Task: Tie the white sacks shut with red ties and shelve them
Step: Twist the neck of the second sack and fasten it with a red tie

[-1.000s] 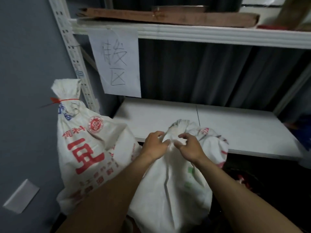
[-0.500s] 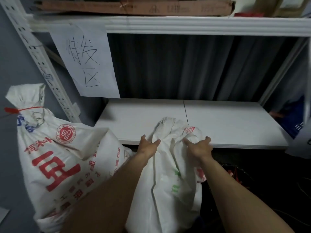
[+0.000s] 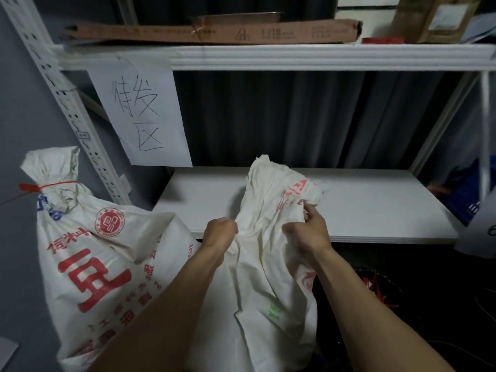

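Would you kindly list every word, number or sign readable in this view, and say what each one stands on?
"待发区": handwritten on the paper sheet hanging from the upper shelf.
"86000": small red digits, start hidden, on the tied sack.
Large red characters and a round red emblem on the tied sack: tilted, not surely readable.
Warning triangle on the cardboard box; its text is too blurred.
Red and green print on the held sack: crumpled, unreadable.

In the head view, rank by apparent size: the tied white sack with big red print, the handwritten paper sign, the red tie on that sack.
1. Tied white sack with big red print
2. Handwritten paper sign
3. Red tie

The gaps are plain despite differing distances.
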